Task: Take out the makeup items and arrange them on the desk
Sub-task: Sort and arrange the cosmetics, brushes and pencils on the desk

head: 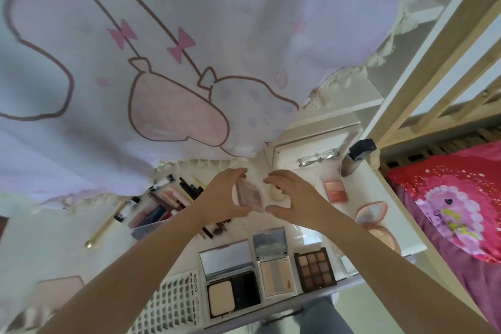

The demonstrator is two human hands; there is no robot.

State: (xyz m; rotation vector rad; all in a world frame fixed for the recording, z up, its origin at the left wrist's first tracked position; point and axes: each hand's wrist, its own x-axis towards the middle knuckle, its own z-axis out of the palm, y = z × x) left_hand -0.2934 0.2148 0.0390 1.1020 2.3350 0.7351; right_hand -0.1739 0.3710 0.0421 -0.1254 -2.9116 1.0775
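- While the left hand (226,195) is gripping a small translucent pink case (249,195) by its edges (likely to set it flat), the right hand (291,198) is hovering uncurled, holding nothing.
- Near them, open palettes (315,268) are lying in a row on the desk (374,198), lids up, for display.

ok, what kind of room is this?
Most likely a bedroom or dorm room, with a small white desk used as a vanity. Signs: a wooden bed frame with pink bedding beside it, a cartoon-print curtain hanging over the desk, and makeup such as an eyeshadow palette laid out.
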